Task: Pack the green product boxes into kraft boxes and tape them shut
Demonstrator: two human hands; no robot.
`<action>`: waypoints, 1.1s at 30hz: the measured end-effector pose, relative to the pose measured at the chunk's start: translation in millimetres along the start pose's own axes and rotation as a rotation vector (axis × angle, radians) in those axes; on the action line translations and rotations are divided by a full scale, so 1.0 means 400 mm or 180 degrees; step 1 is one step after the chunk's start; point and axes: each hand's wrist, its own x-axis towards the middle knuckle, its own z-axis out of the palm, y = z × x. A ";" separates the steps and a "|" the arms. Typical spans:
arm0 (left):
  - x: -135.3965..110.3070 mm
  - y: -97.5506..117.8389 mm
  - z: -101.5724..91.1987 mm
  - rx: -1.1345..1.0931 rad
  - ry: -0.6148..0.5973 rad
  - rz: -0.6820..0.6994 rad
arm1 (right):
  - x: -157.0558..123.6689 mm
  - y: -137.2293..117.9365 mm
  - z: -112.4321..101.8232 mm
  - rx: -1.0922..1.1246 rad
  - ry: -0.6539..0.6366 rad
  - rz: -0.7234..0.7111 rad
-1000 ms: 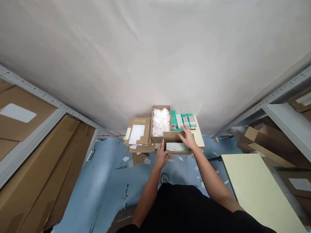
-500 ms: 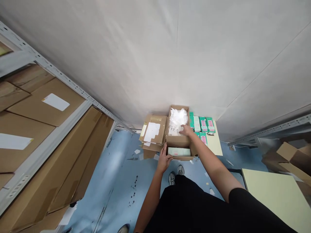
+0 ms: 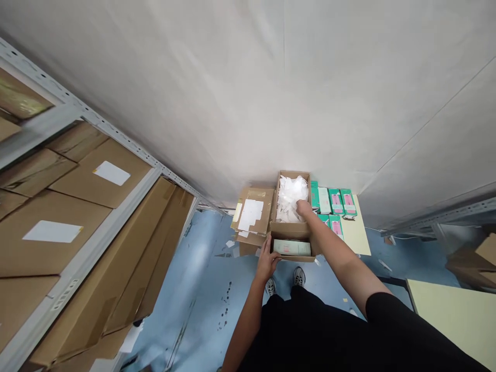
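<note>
Grasping boxy cardboard carton [image 3: 289, 233] with left hand [image 3: 266, 261]; right hand [image 3: 304, 207] at crumpled white filler [image 3: 290, 192], grip unclear.

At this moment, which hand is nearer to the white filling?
Right. The right hand is at the white filling; the left hand is farther away, at the left side of the nearer open box.

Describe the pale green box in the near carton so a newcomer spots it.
Start at the table by the wall. At its near side, the left hand touches an open carton. The pale green box lies inside; unlike the green boxes to the right, it sits within cardboard walls.
</note>
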 end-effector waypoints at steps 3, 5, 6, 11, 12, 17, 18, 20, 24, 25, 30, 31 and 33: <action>0.000 -0.013 -0.010 -0.0060 0.0025 0.0077 | -0.040 -0.006 -0.051 -0.0010 0.0339 0.0044; 0.000 -0.021 -0.019 -0.0126 0.0009 0.0139 | -0.082 -0.012 -0.086 0.0036 0.0652 0.0104; 0.001 -0.026 -0.025 -0.0160 -0.0003 0.0169 | -0.109 -0.015 -0.102 0.0097 0.0845 0.0128; 0.010 -0.053 -0.054 -0.0311 -0.0105 0.0364 | -0.300 -0.038 -0.122 0.0627 0.1790 -0.0110; 0.014 -0.058 -0.059 -0.0334 -0.0115 0.0420 | -0.342 -0.047 -0.108 0.0712 0.1889 -0.0235; 0.035 -0.063 -0.073 -0.0397 -0.0104 0.0678 | -0.510 -0.102 0.036 0.0758 0.1630 -0.0413; 0.038 -0.060 -0.074 -0.0400 -0.0118 0.0715 | -0.534 -0.111 0.069 0.0782 0.1478 -0.0428; 0.043 -0.052 -0.076 -0.0396 -0.0165 0.0792 | -0.577 -0.119 0.125 0.0972 0.1317 -0.0550; 0.046 -0.022 -0.073 -0.0383 -0.0258 0.0962 | -0.655 -0.091 0.170 0.1328 0.1666 -0.0537; 0.046 -0.012 -0.069 -0.0387 -0.0273 0.1007 | -0.674 -0.075 0.169 0.1344 0.1794 -0.0478; 0.053 0.068 -0.019 -0.0375 -0.0363 0.1299 | -0.772 0.031 0.136 0.1342 0.2361 -0.0177; 0.055 0.091 -0.002 -0.0362 -0.0388 0.1369 | -0.795 0.058 0.130 0.1340 0.2448 -0.0116; 0.060 0.146 0.039 -0.0324 -0.0442 0.1506 | -0.845 0.120 0.124 0.1339 0.2582 -0.0006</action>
